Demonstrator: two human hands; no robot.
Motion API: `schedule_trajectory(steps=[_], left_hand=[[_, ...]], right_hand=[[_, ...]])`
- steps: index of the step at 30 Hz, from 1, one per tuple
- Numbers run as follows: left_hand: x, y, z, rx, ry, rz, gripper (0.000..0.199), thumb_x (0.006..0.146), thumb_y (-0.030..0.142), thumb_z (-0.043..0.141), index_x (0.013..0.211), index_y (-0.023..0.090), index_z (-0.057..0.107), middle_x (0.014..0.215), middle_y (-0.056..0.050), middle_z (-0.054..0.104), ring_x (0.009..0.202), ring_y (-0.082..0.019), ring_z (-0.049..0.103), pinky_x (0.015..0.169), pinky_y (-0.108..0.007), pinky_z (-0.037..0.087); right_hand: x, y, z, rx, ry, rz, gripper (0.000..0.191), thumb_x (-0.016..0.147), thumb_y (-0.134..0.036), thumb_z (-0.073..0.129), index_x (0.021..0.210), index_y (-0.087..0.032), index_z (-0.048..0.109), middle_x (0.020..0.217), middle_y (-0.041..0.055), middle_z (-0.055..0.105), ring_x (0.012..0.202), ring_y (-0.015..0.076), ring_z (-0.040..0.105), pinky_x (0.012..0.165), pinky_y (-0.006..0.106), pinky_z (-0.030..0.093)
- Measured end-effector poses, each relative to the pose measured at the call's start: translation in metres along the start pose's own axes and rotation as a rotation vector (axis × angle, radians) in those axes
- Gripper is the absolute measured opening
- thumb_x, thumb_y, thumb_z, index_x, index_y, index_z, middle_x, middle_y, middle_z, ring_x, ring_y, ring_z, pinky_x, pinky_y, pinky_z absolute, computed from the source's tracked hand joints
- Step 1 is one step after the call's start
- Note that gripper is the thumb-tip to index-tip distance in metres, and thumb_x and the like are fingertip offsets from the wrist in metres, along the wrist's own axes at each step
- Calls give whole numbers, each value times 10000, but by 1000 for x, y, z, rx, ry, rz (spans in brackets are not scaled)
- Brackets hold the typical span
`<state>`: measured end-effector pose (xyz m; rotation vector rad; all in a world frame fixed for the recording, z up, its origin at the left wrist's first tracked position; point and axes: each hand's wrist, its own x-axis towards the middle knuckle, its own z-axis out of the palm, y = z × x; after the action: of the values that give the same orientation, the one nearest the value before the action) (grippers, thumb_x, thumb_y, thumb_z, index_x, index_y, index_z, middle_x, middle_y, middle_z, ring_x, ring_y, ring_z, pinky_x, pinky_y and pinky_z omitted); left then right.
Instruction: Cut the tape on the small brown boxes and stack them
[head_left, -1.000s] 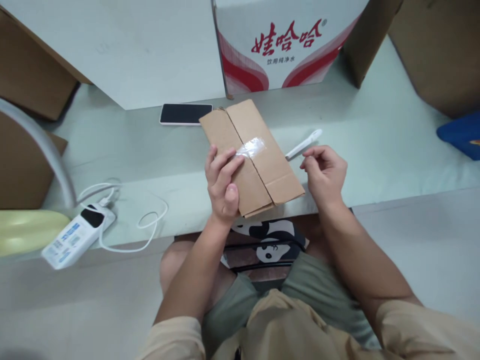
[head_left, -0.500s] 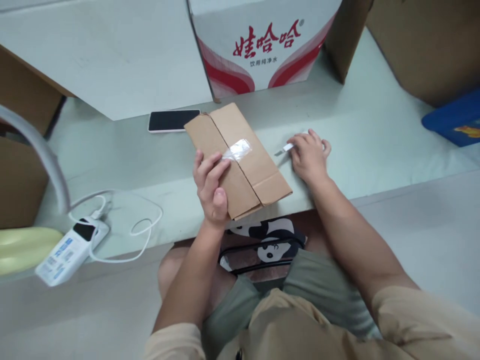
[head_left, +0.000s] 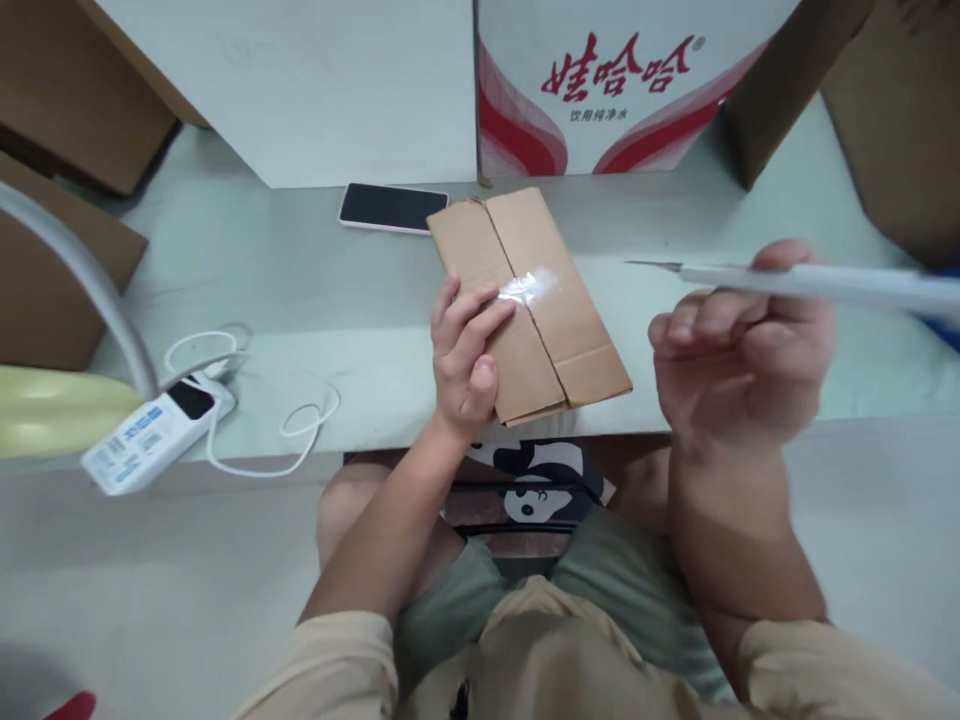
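A flat brown cardboard box point(head_left: 574, 325) is tilted above the front of the table, its middle seam crossed by a strip of clear tape point(head_left: 534, 287). My left hand point(head_left: 466, 355) grips the box's left side, fingers on top reaching the tape's edge. Off to the right, my right hand point(head_left: 742, 360) is raised close to the camera and closed around a white utility knife point(head_left: 840, 283). The knife's thin blade points left, towards the box but apart from it. Motion blurs the right hand a little.
A black-screened phone point(head_left: 394, 208) lies behind the box. Large white cartons point(head_left: 600, 140) line the back of the table point(head_left: 360, 370). At left are a white power bank point(head_left: 157, 435) with a looped cable point(head_left: 300, 465), a grey curved arm point(head_left: 82, 270) and a yellow-green object point(head_left: 67, 410).
My right hand has lifted the utility knife from near the tabletop up towards the camera and to the right. My left hand still holds the box. The whole view has shifted.
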<state>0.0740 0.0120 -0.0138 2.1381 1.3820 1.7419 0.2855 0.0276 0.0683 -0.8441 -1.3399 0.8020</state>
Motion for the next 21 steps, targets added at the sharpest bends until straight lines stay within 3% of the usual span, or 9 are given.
schedule_trajectory(steps=[2,4,8,10,16,21], left_hand=[[0,0,0,1,-1,14,482,1021,429,254,1337,300,595,1356,-37,645,1432,-234,487,1300,-505,289],[1,0,1,20,-5,26,475,1016,434,250,1342,325,577,1360,-29,645,1401,-221,518,1297,-488,295],[2,0,3,49,-30,40,472,1012,440,241,1350,330,551,1357,-30,651,1346,-223,575,1288,-513,299],[3,1,4,41,-28,49,466,1015,436,249,1342,314,556,1356,-36,650,1362,-219,562,1289,-505,305],[3,2,6,66,-58,10,521,1027,481,199,1312,287,589,1355,-43,652,1346,-220,576,1299,-510,295],[1,2,6,66,-78,-21,584,1024,523,175,1274,257,630,1327,-62,660,1373,-260,546,1301,-550,278]], right_hand=[[-7,-6,10,-39,6,-87,261,869,-552,650,848,-296,608,554,-52,410,440,119,399,399,266,312],[-14,-11,20,-196,-27,-92,236,910,-518,633,894,-283,649,561,-49,453,437,106,396,399,263,296],[-18,-18,31,-567,-229,-46,166,907,-402,653,1029,-291,677,650,-38,621,512,117,541,510,275,464],[-17,-18,34,-682,-231,-56,143,907,-385,642,1000,-285,686,697,-21,671,558,133,596,563,288,509],[-16,-13,39,-742,-194,-56,120,897,-369,624,958,-285,685,733,-9,708,583,158,631,575,306,511],[-13,-13,42,-791,-234,-156,101,856,-297,616,908,-264,696,643,-25,669,520,127,574,539,274,443]])
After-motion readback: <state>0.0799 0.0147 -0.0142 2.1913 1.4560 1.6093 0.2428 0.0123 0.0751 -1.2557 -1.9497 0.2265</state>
